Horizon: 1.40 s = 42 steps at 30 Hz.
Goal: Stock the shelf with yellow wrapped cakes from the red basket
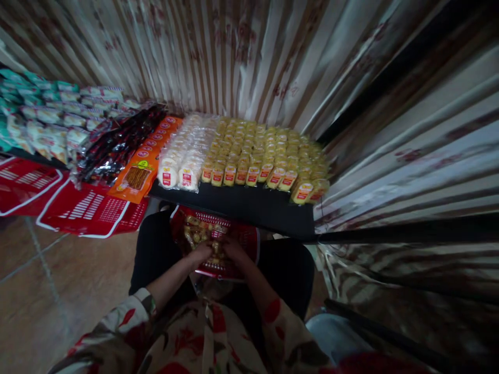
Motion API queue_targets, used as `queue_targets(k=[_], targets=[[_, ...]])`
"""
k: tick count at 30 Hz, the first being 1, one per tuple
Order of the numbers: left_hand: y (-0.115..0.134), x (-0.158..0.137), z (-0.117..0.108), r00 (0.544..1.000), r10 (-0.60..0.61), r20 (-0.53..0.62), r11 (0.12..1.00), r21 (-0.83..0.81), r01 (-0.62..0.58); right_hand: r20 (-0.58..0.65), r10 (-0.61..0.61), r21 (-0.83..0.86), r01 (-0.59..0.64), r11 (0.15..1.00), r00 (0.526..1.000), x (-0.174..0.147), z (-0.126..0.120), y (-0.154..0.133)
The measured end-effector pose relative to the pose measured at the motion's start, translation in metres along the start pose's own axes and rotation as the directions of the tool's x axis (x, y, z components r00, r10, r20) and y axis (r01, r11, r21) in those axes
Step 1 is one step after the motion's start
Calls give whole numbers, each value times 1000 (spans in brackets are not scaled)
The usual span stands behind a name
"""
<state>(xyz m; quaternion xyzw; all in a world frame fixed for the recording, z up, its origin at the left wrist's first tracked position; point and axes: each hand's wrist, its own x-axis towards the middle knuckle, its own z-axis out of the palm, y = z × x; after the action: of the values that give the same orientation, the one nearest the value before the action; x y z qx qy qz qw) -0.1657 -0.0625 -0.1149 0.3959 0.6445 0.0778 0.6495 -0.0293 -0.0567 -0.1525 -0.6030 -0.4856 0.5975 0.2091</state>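
Observation:
A red plastic basket point(252, 240) rests between my knees, under the front edge of the shelf. Small snacks in gold-yellow wrappers point(194, 227) lie loose inside it. Both of my hands reach down into the basket. My left hand point(201, 252) touches the wrapped snacks near the middle. Close beside it, my right hand point(233, 249) is among the snacks on the right side. The fingertips of both hands are sunk among the packets, dim and blurred, so their grip does not show.
A black shelf point(234, 201) ahead carries rows of yellow packaged cakes point(252, 174), white round packets point(168, 175), an orange bag point(136, 174), dark-wrapped sticks point(113, 140) and white-and-green packets point(47, 114). More red baskets point(88, 208) stand left. A striped curtain point(234, 57) hangs behind.

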Motion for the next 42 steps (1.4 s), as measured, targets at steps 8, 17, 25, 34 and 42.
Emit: queue_targets(k=[8, 17, 25, 34, 42], targets=[[24, -27, -2, 980, 197, 9, 967, -167, -193, -31, -76, 66, 78, 995, 997, -36, -29, -32], [75, -42, -7, 917, 399, -33, 895, -205, -397, -23, -226, 229, 225, 947, 974, -56, -54, -50], [117, -31, 5, 802, 597, -35, 802, 33, -596, -120, -271, 256, 293, 921, 955, -77, -85, -71], [168, -16, 29, 702, 712, -16, 694, 172, -699, -462, -305, 122, 401, 908, 833, -68, -122, -80], [216, -8, 66, 659, 740, -133, 637, 453, -624, -733, -399, -260, 314, 913, 552, -50, -146, -75]])
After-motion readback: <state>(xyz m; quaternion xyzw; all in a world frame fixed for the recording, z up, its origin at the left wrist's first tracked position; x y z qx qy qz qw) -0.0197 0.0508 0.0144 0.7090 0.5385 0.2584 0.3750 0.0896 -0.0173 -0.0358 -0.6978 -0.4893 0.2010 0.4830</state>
